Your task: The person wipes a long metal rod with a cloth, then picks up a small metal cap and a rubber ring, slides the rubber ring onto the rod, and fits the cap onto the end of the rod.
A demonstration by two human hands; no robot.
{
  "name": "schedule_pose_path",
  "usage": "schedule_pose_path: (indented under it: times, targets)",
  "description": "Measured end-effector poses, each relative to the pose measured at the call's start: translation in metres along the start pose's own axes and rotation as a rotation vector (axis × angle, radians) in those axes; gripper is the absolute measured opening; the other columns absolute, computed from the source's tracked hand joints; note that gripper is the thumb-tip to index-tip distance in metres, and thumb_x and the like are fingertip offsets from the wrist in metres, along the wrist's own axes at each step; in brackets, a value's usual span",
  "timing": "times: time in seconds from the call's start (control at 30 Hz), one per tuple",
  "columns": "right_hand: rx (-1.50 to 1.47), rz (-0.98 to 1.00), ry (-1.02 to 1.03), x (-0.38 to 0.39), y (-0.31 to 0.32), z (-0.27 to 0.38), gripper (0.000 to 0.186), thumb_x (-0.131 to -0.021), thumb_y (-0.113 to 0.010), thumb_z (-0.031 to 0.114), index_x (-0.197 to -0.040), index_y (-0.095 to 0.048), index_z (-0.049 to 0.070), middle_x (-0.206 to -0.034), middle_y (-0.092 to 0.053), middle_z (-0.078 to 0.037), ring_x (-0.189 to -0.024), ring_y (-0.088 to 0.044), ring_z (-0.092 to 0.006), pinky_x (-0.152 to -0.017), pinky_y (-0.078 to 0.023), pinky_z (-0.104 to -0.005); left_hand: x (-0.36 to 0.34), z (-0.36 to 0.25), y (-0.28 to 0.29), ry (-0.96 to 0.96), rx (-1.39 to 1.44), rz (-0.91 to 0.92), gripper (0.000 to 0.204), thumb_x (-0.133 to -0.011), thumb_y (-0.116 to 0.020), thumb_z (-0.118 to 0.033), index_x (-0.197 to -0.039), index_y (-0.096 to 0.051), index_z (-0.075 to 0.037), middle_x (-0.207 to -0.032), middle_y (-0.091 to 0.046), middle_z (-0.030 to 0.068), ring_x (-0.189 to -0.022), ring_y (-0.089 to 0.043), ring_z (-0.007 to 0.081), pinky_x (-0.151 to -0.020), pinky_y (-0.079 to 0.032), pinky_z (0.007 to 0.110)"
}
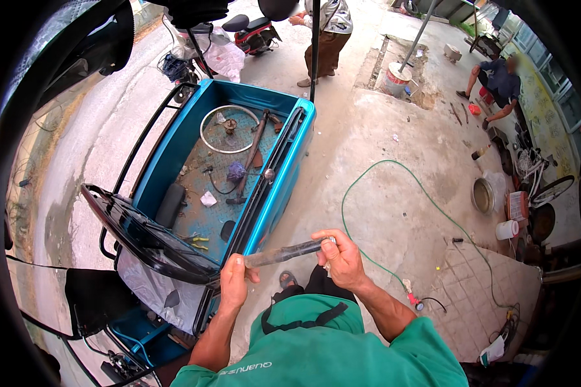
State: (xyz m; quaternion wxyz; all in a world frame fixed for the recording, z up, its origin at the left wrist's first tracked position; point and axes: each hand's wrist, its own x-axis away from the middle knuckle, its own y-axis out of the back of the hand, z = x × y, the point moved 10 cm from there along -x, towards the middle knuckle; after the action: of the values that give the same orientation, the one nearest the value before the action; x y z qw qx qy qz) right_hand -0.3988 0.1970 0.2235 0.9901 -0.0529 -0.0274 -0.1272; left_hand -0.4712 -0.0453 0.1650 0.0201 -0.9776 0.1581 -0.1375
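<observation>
Over my green shirt [329, 345], my left hand [235, 278] and right hand [343, 261] are apart, each clamped on one end of a dusty dark tube [284, 253], its right end slightly farther from me. To the right, a pressure gauge [419, 306] lies by one end of a green hose [388, 160] that loops across the concrete. On my left stands a blue cargo bed [245, 93], with yellow-handled pliers [199, 242] near and a pale hoop [202, 132] farther in. Far right, a person [499, 84] sits low; far left, a red scooter [255, 35] is parked.
</observation>
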Motion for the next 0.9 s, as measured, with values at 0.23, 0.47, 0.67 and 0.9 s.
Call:
schedule_pose_path:
  times: [0.23, 0.47, 0.67, 0.9]
  targets:
    - [-0.284, -0.046, -0.148, 0.002, 0.01, -0.025, 0.029, -0.103, -0.048, 0.026, -0.117, -0.058, 0.003, -0.074, -0.056, 0.001, -0.067, -0.051, -0.0051, -0.059, -0.041, -0.0213, -0.001, -0.03, -0.008, -0.204, -0.095, 0.108, 0.035, -0.101, -0.039, -0.027, -0.08, -0.052, -0.002, -0.071, -0.058, 0.0133, -0.058, -0.056, 0.0197, -0.058, -0.047, 0.031]
    - [-0.071, -0.057, 0.042, 0.003, 0.008, 0.003, 0.035, -0.103, -0.048, 0.033, -0.116, -0.057, 0.003, -0.067, -0.055, 0.0, -0.054, -0.045, -0.0045, -0.048, -0.036, -0.0196, -0.001, 0.016, -0.013, 0.306, 0.21, 0.098, 0.041, -0.103, -0.04, -0.033, -0.074, -0.049, -0.005, -0.065, -0.058, 0.0137, -0.054, -0.056, 0.0199, -0.052, -0.047, 0.032]
    - [-0.196, -0.127, -0.036, -0.002, 0.021, -0.017, 0.034, -0.102, -0.048, 0.033, -0.115, -0.058, 0.003, -0.066, -0.054, 0.0, -0.053, -0.045, -0.0048, -0.048, -0.036, -0.0204, -0.008, -0.026, -0.015, -0.189, -0.165, 0.141, 0.032, -0.103, -0.04, -0.028, -0.095, -0.053, 0.0, -0.079, -0.061, 0.0098, -0.072, -0.061, 0.0149, -0.07, -0.049, 0.03]
    - [-0.104, -0.051, -0.109, -0.001, 0.007, -0.012, 0.03, -0.102, -0.048, 0.03, -0.114, -0.059, 0.004, -0.072, -0.055, 0.001, -0.066, -0.05, -0.0062, -0.059, -0.04, -0.0221, -0.011, 0.016, -0.002, 0.246, 0.044, 0.049, 0.045, -0.103, -0.039, -0.037, -0.073, -0.05, -0.005, -0.061, -0.056, 0.01, -0.048, -0.054, 0.0182, -0.046, -0.044, 0.029]
